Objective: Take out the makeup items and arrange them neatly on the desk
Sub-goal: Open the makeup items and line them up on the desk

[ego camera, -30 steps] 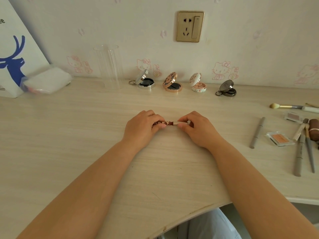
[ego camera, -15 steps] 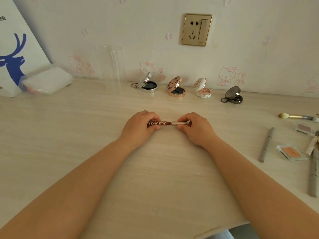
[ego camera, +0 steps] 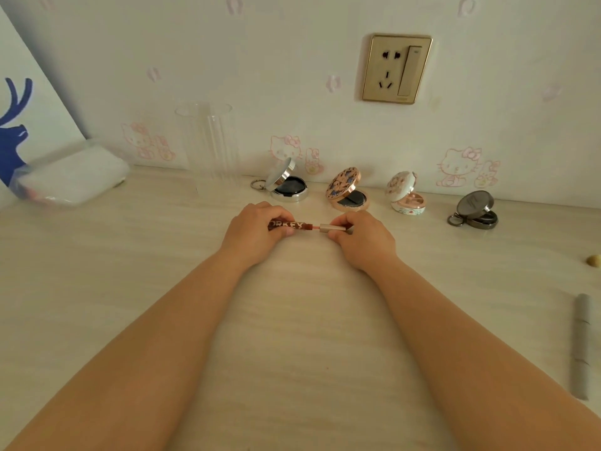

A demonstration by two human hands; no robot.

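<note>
A dark red lip gloss tube (ego camera: 286,225) with pale lettering lies crosswise just above the desk (ego camera: 97,288). My left hand (ego camera: 255,232) grips the tube. My right hand (ego camera: 361,239) pinches its gold cap (ego camera: 331,228), which stands a little off the tube, with a red neck showing between. Along the wall stand several open compacts: a silver one (ego camera: 286,185), a floral gold one (ego camera: 348,190), a white patterned one (ego camera: 405,196) and a dark grey one (ego camera: 476,211).
A clear ribbed cup (ego camera: 208,144) stands at the back. A clear pouch (ego camera: 71,177) lies at the back left beside a white bag with a blue deer (ego camera: 19,125). A grey pencil (ego camera: 580,346) and a brush tip (ego camera: 593,260) lie at the right edge.
The view has tilted up and closer to the wall, so most items at the right have left the frame. The cap has drawn slightly away from the tube.
</note>
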